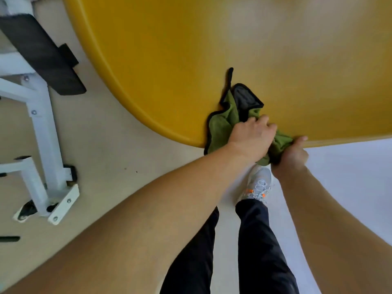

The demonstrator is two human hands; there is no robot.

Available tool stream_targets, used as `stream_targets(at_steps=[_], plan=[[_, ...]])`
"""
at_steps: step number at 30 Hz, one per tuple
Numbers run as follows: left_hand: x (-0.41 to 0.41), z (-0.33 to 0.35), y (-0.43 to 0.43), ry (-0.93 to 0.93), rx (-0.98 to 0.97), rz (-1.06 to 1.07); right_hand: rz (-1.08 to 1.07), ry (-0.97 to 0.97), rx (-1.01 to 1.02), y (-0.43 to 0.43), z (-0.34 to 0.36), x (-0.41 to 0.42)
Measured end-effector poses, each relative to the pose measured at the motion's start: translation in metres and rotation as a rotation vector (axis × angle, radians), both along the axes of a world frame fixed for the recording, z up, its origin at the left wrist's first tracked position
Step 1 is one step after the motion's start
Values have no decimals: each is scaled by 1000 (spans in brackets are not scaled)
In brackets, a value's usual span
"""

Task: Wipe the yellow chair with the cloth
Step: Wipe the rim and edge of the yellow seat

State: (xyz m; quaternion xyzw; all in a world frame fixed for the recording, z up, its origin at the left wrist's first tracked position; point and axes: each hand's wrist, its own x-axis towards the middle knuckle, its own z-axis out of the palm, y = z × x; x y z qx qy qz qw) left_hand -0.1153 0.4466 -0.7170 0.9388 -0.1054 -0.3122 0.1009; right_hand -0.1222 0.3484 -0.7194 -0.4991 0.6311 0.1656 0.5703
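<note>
At the near rim of the glossy yellow moulded chair (212, 49), left hand (251, 135) and right hand (291, 154) both clamp the bunched green black-edged cloth (222, 126), which, gripped so tightly, may merely skid across the surface.

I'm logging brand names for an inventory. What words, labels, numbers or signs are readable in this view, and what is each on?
None can be read.
Yellow chair: plain surface, no print.
Green cloth with black trim: no tag text visible.
Grey sneaker: orange accents only, no legible logo.
White metal frame and its black pad: no labels visible.
The left hand and right hand cover part of the cloth, so anything beneath is hidden.
</note>
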Motion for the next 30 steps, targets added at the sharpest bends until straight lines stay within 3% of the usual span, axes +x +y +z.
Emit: stream_targets(at_steps=[2, 5, 8, 11, 14, 17, 19, 21, 24, 25, 26, 30], plan=[[-1, 15, 29, -4, 80, -98, -32, 10, 64, 33, 6, -12], [-10, 53, 80, -31, 215, -229, -92, -16, 429, 107, 26, -37], [-14, 104, 139, -93, 235, -197, -42, 21, 665, 171, 72, -48], [-13, 159, 191, -195, 120, -70, 202, -4, 699, 194, 115, -42], [-15, 215, 224, -363, -50, 261, 497, -166, 525, 186, 159, -16], [-24, 239, 250, -746, -117, 636, 678, -627, 196, 175, 195, 25], [-33, 227, 262, -886, -135, 926, 929, -904, 57, 185, 199, 50], [-32, 196, 261, -800, -340, 1292, 1224, -993, -20, 205, 170, 65], [-16, 153, 245, -530, -951, 1846, 1559, -901, -52, 231, 115, 60], [-10, 141, 237, -458, -1065, 1955, 1602, -891, -58, 233, 100, 52], [-5, 132, 231, -418, -1088, 2010, 1610, -910, -76, 231, 90, 45], [-10, 113, 207, -485, -821, 2020, 1579, -933, -128, 207, 69, 12]])
